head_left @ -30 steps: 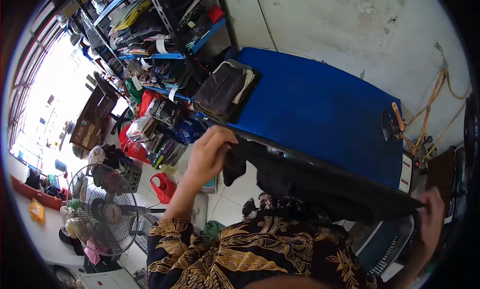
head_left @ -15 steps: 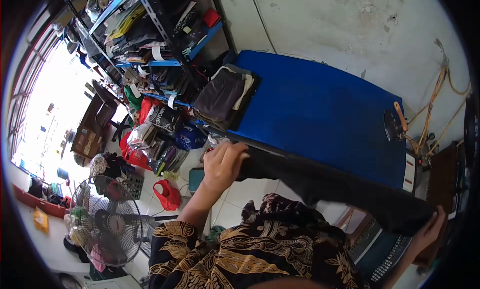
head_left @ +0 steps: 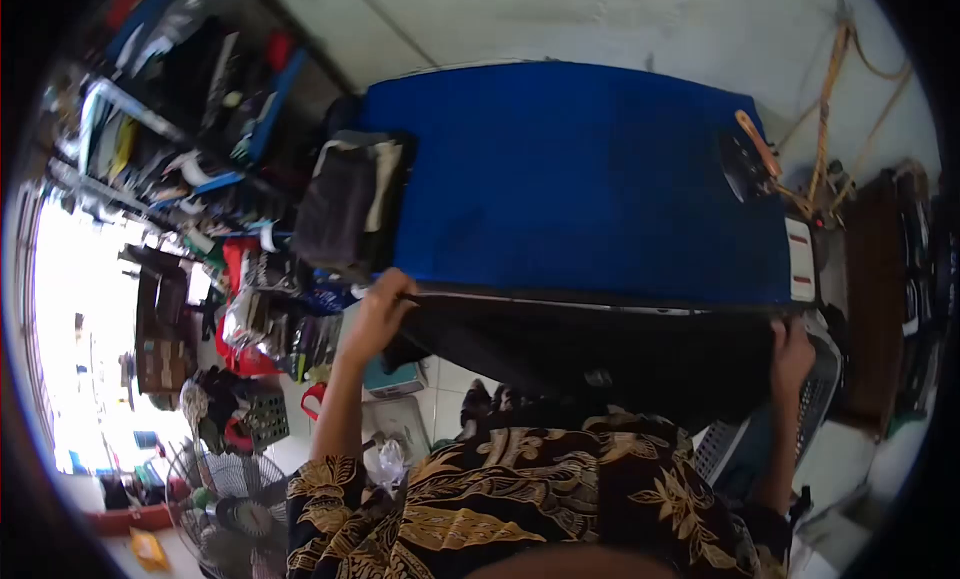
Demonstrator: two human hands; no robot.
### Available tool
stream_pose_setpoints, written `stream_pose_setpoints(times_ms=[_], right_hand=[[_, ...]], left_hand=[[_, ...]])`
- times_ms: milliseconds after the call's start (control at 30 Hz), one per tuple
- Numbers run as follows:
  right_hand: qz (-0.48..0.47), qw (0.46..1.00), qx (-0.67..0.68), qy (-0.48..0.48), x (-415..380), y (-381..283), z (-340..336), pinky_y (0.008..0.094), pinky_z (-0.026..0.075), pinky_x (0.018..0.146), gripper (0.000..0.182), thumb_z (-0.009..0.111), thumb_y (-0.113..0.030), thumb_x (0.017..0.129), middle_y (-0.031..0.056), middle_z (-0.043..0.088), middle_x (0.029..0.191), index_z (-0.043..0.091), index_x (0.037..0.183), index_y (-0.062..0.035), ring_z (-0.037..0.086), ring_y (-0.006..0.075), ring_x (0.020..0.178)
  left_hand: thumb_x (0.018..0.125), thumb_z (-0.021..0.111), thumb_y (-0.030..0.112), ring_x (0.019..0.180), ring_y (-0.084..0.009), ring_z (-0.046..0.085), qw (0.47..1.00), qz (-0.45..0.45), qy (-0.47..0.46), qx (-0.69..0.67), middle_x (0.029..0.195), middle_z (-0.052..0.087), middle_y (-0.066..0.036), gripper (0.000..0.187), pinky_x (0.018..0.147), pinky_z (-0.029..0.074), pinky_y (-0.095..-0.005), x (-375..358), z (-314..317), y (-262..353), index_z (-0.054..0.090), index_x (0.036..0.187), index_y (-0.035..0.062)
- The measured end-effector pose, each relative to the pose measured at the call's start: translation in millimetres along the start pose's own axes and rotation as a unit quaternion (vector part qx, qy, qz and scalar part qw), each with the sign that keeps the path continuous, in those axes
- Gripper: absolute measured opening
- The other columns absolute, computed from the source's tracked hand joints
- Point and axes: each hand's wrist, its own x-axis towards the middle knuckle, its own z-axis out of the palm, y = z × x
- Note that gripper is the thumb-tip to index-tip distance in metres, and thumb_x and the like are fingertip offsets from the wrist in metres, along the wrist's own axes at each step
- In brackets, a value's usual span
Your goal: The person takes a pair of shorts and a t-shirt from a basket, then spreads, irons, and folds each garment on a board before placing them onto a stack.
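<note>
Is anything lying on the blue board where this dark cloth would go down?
Mostly bare. The dark cloth hangs stretched between the left hand and right hand at the blue board's near edge. Folded clothes sit at its left end, an iron at its right.

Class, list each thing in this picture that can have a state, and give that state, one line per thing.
Black garment: stretched flat between both hands along the table's near edge.
Left hand: fingers closed on the garment's corner.
Right hand: gripping the garment's other end.
Blue ironing table: mostly bare.
Folded clothes: stacked on the table's left end.
Iron: resting on the table's right end.
</note>
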Motion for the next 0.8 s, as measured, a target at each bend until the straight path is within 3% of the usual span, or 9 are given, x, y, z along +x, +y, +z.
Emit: stream_pose_setpoints(times_ms=[67,100,233,367,433,500,533,633,800], right_hand=[[0.046,0.997,0.002,-0.069,45.7,-1.5,33.0,0.0408,0.043,0.052,0.033,0.057,-0.033,0.082,0.0197,0.058,0.075,0.056,0.096,-0.0029,0.058,0.0356,0.064],[-0.004,0.998,-0.033,0.051,69.8,-1.0,64.8,0.0397,0.042,0.049,0.033,0.058,-0.034,0.082,0.0184,0.057,0.07,0.056,0.092,-0.0023,0.057,0.035,0.062],[-0.03,0.999,0.013,-0.011,179.1,-32.1,137.4,0.0389,0.043,0.047,0.028,0.058,-0.029,0.082,0.016,0.056,0.068,0.051,0.077,-0.0026,0.057,0.0335,0.061],[-0.062,0.994,0.09,-0.018,206.1,-61.7,198.6,0.0426,0.043,0.07,0.021,0.06,-0.024,0.076,0.0134,0.055,0.078,0.051,0.076,-0.005,0.055,0.0318,0.082],[-0.088,0.957,0.191,-0.198,198.2,-91.1,215.1,0.0444,0.039,0.083,0.024,0.061,-0.023,0.074,0.0147,0.056,0.095,0.054,0.087,-0.0034,0.051,0.031,0.098],[-0.317,0.908,0.265,-0.071,172.2,-120.3,215.7,0.0472,0.036,0.088,0.036,0.063,-0.025,0.073,0.015,0.05,0.112,0.054,0.1,-0.003,0.045,0.0308,0.11],[-0.316,0.907,0.267,-0.081,177.8,-120.3,220.6,0.0472,0.036,0.088,0.036,0.063,-0.025,0.073,0.015,0.05,0.112,0.054,0.1,-0.003,0.045,0.0308,0.11],[-0.248,0.952,0.158,-0.082,226.1,-117.7,224.9,0.0519,0.031,0.092,0.049,0.066,-0.028,0.069,0.0135,0.045,0.121,0.05,0.109,-0.0045,0.036,0.0317,0.118],[0.071,0.989,-0.067,-0.108,307.5,-12.8,158.1,0.0437,0.041,0.083,0.074,0.076,-0.031,0.059,0.0193,0.054,0.108,0.043,0.118,0.0002,0.051,0.0343,0.101]], left_hand=[[0.071,0.053,-0.009,0.072,-0.0273,0.052,0.998,-0.013,0.052,-0.018,0.077,0.049,-0.014,0.017,0.063,0.042,-0.0331,44.0,14.7,-9.3,0.046,0.085,-0.0007],[0.072,0.053,-0.009,0.071,-0.0278,0.052,0.999,-0.019,0.047,0.007,0.077,0.049,-0.014,0.017,0.062,0.042,-0.0331,74.2,18.7,-14.5,0.046,0.084,-0.0004],[0.072,0.055,-0.005,0.073,-0.0304,0.054,0.995,0.001,0.068,0.079,0.079,0.052,-0.015,0.016,0.062,0.043,-0.0349,196.7,59.6,-56.0,0.046,0.084,0.001],[0.072,0.054,-0.002,0.082,-0.0353,0.052,0.957,-0.096,0.05,0.269,0.086,0.054,-0.015,0.015,0.066,0.044,-0.0395,248.7,138.7,-75.5,0.052,0.085,0.005],[0.073,0.055,0.003,0.09,-0.031,0.051,0.943,-0.082,0.094,0.307,0.093,0.052,-0.011,0.015,0.074,0.043,-0.0406,251.6,188.7,-52.1,0.052,0.087,0.0054],[0.077,0.056,0.012,0.103,-0.0279,0.047,0.952,-0.074,0.114,0.275,0.107,0.05,-0.011,0.024,0.086,0.038,-0.043,247.6,233.0,-26.5,0.051,0.099,0.0052],[0.08,0.055,0.017,0.109,-0.0271,0.044,0.955,-0.062,0.138,0.255,0.115,0.048,-0.011,0.031,0.092,0.034,-0.045,244.1,250.3,-15.4,0.049,0.108,0.0052],[0.085,0.051,0.028,0.128,-0.026,0.024,0.958,-0.09,0.056,0.267,0.135,0.032,-0.01,0.052,0.104,0.017,-0.0471,247.6,271.5,-12.7,0.034,0.129,0.0058],[0.082,0.054,0.017,0.126,-0.0287,0.029,0.969,-0.11,0.033,0.218,0.134,0.035,-0.011,0.051,0.101,0.023,-0.046,236.3,215.6,-7.2,0.036,0.127,0.0038]])
